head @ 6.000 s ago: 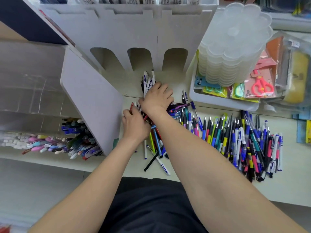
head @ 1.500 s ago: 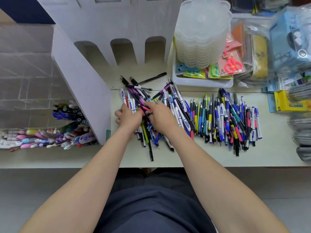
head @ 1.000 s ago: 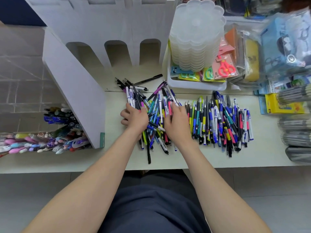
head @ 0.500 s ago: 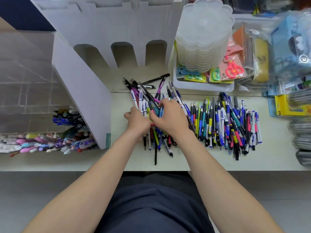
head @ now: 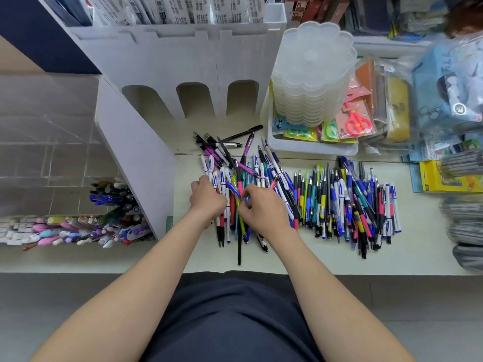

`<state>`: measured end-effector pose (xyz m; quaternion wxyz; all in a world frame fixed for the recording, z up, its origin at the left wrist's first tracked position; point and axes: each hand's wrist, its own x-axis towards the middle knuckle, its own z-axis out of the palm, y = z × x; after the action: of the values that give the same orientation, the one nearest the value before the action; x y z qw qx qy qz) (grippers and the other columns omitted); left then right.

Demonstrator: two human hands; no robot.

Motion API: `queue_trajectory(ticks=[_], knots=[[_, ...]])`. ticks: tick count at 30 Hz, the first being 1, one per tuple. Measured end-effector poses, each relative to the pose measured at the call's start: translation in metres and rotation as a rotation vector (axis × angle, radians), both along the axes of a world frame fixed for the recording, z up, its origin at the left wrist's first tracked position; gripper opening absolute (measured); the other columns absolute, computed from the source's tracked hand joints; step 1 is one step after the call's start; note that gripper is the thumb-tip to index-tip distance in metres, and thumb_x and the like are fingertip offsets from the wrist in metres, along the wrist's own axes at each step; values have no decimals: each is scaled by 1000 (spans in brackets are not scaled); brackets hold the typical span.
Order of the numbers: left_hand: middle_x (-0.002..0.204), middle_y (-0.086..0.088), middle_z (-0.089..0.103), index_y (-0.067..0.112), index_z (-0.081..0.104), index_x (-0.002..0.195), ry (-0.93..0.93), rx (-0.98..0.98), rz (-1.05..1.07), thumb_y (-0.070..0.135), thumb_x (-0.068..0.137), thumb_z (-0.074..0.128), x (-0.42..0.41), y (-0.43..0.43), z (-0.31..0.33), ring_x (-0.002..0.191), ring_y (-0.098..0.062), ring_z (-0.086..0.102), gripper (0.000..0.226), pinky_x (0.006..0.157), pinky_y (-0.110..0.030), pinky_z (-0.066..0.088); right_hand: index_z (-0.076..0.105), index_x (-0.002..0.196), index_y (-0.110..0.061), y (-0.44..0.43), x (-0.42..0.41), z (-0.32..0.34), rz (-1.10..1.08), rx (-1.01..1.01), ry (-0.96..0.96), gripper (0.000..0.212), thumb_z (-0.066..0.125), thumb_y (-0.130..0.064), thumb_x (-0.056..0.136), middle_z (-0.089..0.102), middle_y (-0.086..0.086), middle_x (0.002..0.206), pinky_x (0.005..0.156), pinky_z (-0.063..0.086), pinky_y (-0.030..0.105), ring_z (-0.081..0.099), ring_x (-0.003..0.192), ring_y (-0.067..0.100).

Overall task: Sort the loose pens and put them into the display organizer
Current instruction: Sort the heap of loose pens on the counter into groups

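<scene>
Your left hand [head: 207, 201] has its grip clenched on a few pens [head: 222, 182] from the pile [head: 236, 163], probably steadying them while your right hand [head: 264, 209] pinches a blue pen [head: 232, 188] free. The pile fans mostly near-far on the worktop [head: 198, 257]. The sorted row [head: 347, 205] to its right lies parallel, near-far, and the organizer [head: 136, 152] waits far-left.

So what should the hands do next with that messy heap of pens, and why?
Probably draw the blue pen free of the tangled heap. The right hand seems to pinch it while the left hand grips a small bundle. Pens here lie crossed, unlike the tidy row to the right, and the organizer's arched slots look unfilled.
</scene>
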<state>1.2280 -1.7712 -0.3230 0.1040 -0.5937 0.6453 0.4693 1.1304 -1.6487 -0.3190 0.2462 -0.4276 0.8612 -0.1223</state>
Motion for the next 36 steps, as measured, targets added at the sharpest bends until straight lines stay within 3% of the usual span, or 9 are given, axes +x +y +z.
queue_trajectory(ticks=[3,9,12,16,23,26,28,32,36], knots=[[135,-9,33,16,36,146,-9,-10,-77,-2,77,70,6,6,-4,117,-40,53,80,96,-53,58,62,104,-18,4,-1,2,-94,-30,-13,12,58,-23,94,63,-3,69,54,51,35,61,65,23],[129,-12,44,17,35,149,36,-71,-130,2,74,88,16,9,-8,104,-23,48,93,88,-31,45,60,67,-11,11,8,4,-144,204,-193,35,73,-39,84,61,5,58,62,63,40,63,53,22],[122,-12,53,15,43,142,57,-117,-138,4,73,90,20,11,-12,107,-26,54,84,83,-33,43,59,75,-13,12,23,6,-50,370,-225,40,81,-46,84,68,7,73,70,64,37,71,67,23],[121,-10,55,17,45,143,65,-163,-150,6,78,89,24,17,-16,100,-18,45,79,80,-33,38,63,112,-11,9,37,8,9,403,-94,44,82,-41,87,67,11,105,79,58,37,70,98,31],[116,-9,61,21,52,136,139,-140,-69,13,83,74,24,21,-16,105,-26,58,57,76,-35,43,62,115,-11,8,56,5,18,425,-52,24,72,-14,94,69,11,112,76,55,36,70,104,31],[121,-5,59,22,54,136,162,-99,12,25,87,67,24,21,-10,110,-23,60,51,86,-34,48,53,95,-15,9,52,9,-73,386,-129,23,75,-17,87,68,10,103,73,53,33,70,98,31],[126,-3,55,21,49,146,175,-84,-1,32,84,71,26,22,-8,117,-22,58,66,99,-37,50,53,87,-13,12,45,15,-136,363,-202,32,80,-29,78,65,5,90,65,49,30,68,86,28],[133,-7,47,17,41,155,164,-112,-52,19,84,82,31,26,-10,127,-24,51,82,103,-28,41,52,67,-17,17,22,26,-219,329,-329,38,79,-44,66,57,0,62,51,41,25,61,61,23],[148,-13,44,15,40,158,150,-165,-45,8,90,81,29,29,-9,136,-28,49,80,113,-29,34,67,61,-11,27,-1,30,-214,274,-318,22,77,-27,73,66,0,57,58,59,31,65,56,17]])
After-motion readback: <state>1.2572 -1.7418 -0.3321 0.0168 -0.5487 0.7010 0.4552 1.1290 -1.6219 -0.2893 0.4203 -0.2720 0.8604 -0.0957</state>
